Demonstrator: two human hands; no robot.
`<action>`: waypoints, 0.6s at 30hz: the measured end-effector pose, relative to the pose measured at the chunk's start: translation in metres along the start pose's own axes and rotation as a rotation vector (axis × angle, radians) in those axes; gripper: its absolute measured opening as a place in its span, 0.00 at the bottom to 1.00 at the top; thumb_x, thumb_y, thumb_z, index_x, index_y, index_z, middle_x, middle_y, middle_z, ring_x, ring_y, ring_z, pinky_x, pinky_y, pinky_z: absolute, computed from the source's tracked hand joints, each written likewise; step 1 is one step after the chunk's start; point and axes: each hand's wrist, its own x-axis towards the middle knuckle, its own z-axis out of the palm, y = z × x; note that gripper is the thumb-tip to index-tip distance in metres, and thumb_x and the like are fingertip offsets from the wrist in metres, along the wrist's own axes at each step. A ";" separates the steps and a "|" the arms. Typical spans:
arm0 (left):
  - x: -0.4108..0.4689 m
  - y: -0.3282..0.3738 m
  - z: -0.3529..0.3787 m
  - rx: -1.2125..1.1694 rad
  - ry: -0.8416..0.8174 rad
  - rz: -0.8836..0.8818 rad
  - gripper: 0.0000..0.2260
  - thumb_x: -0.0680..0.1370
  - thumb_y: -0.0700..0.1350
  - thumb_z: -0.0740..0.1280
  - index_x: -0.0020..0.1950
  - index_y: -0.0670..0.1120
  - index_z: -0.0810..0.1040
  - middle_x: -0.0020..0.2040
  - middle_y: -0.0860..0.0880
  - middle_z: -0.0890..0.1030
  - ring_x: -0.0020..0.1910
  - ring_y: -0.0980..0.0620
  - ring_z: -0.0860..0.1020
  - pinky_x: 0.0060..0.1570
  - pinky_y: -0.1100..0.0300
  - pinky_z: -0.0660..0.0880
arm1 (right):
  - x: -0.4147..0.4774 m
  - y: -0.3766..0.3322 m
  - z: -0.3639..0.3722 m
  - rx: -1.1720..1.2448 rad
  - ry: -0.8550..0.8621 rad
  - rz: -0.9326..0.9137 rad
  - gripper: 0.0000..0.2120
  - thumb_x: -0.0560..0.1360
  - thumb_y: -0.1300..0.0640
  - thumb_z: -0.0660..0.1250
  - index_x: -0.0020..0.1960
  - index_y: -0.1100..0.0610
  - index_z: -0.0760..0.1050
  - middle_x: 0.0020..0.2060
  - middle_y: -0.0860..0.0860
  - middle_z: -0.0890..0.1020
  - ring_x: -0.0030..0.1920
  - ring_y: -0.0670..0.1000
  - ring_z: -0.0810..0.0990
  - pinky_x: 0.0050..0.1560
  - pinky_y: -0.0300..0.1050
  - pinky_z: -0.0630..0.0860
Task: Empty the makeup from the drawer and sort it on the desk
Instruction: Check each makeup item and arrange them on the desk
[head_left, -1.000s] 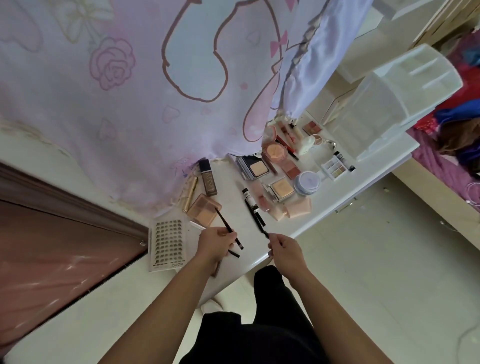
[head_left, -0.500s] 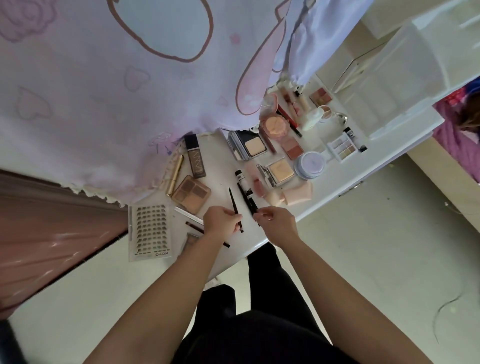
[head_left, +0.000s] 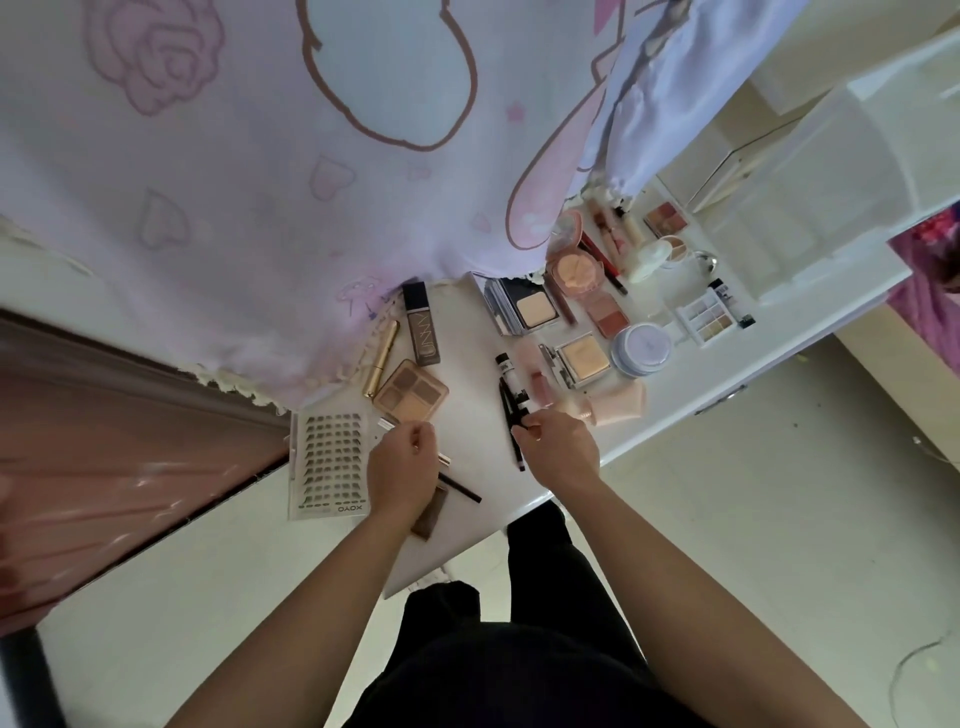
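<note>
What worries me most is the near edge of the desk (head_left: 462, 322), because the thin things roll. My right hand (head_left: 558, 449) has thumb and forefinger closed in a pinch on the black pencils (head_left: 511, 410). A slim pencil (head_left: 519, 457) lies just beside those fingers with its tip close to the rim, so a careless tug on the bundle could send it to the floor. My left hand (head_left: 402, 467) sits with its fingers curled over a silver-tipped stick (head_left: 387, 423) (whether I truly have hold of it or am only resting on it, I cannot tell from this angle). That wrist lies across a dark liner (head_left: 462, 491) and a brown compact (head_left: 431, 512) near the rim, and dragging the wrist back could sweep both off. The lash sheet (head_left: 330, 462) at the left corner looks to reach the desk's side edge, so a nudge from that hand might tip it over. The hanging pink fabric (head_left: 260, 208) drapes over the back of the desk and could hide pieces there. The rest of the makeup (head_left: 582, 359) lies spread beyond both hands, mostly ahead and to my right, with the peach tubes (head_left: 618, 405) just beside my right knuckles.
</note>
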 end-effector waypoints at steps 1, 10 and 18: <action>-0.004 -0.007 -0.007 0.043 0.035 0.036 0.14 0.82 0.49 0.60 0.40 0.46 0.76 0.37 0.49 0.78 0.38 0.48 0.76 0.36 0.55 0.69 | -0.005 -0.002 0.002 -0.006 0.020 -0.024 0.11 0.78 0.49 0.65 0.58 0.50 0.81 0.52 0.49 0.84 0.52 0.53 0.82 0.47 0.44 0.74; -0.035 -0.070 -0.019 0.155 -0.104 0.125 0.07 0.79 0.42 0.66 0.55 0.47 0.81 0.50 0.50 0.78 0.52 0.50 0.76 0.47 0.60 0.68 | -0.048 -0.005 0.062 -0.274 -0.162 -0.332 0.16 0.80 0.47 0.64 0.65 0.51 0.75 0.59 0.50 0.76 0.59 0.53 0.78 0.57 0.46 0.73; -0.034 -0.060 -0.041 -0.299 -0.033 -0.212 0.13 0.81 0.47 0.66 0.64 0.45 0.78 0.56 0.48 0.81 0.55 0.50 0.79 0.60 0.52 0.75 | -0.057 -0.008 0.072 -0.085 -0.118 -0.300 0.11 0.82 0.51 0.62 0.59 0.54 0.78 0.55 0.52 0.77 0.53 0.53 0.79 0.55 0.47 0.73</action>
